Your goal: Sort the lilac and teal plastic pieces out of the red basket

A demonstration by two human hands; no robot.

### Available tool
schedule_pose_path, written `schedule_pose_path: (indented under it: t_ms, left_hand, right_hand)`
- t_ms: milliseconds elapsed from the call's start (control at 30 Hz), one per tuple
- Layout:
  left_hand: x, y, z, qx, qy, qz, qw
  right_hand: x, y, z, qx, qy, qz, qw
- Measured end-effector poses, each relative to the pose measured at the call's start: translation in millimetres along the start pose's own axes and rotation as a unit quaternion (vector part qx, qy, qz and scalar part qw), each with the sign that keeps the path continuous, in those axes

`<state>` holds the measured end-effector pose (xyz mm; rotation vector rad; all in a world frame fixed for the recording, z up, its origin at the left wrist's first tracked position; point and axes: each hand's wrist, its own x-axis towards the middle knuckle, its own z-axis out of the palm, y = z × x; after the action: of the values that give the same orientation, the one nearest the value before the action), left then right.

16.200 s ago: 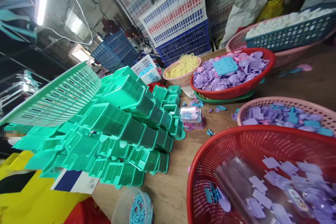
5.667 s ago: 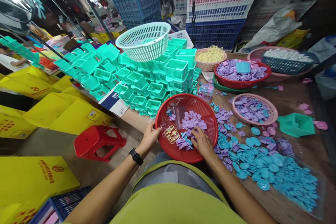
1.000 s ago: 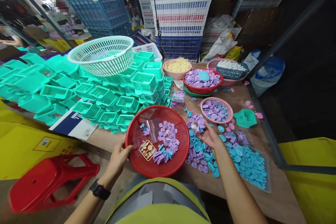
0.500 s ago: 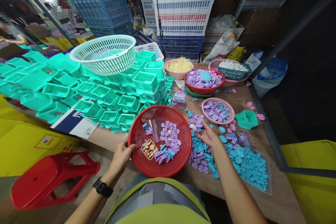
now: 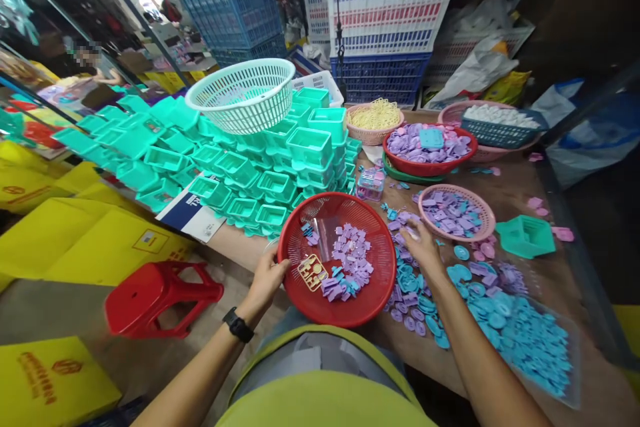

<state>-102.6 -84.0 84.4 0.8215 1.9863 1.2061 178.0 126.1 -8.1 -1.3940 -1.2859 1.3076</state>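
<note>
Head view: left hand [image 5: 267, 277] grips red basket [image 5: 370, 300] rim; right hand [image 5: 425, 247] on table parts [image 5: 415, 290].

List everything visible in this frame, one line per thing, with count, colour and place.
red basket: one, red, table's near edge, holding purple pieces and a gold sprue
loose plastic pieces: many, blue and purple, table right of it
pink basket: one, pink, mid-table
teal trays: many, teal, stacked left
teal basket: one, atop the trays
red stool: one, floor left
left hand: grips red basket's rim
right hand: on loose pieces
</note>
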Motion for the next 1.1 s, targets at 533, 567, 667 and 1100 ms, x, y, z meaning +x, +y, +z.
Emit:
schedule_pose_path:
  t_ms: [533, 567, 667, 1100]
  left_hand:
    - [4.0, -10.9, 5.1, -0.035, -0.008, 0.004, 0.999]
    - [4.0, -11.7, 4.9, -0.038, -0.008, 0.004, 0.999]
    - [4.0, -14.4, 3.8, -0.051, -0.009, 0.001, 0.999]
    - [4.3, -12.5, 3.0, -0.041, -0.012, -0.007, 0.999]
  right_hand:
    - [-128.7, 10.0, 76.3, -0.400, -0.375, -0.269, 0.792]
    - [-127.2, 8.2, 75.6, -0.385, -0.377, -0.269, 0.798]
    - [-117.6, 2.0, 70.4, -0.311, -0.353, -0.251, 0.846]
    - [-56.5, -25.8, 49.4, 0.109, -0.175, 0.075, 0.976]
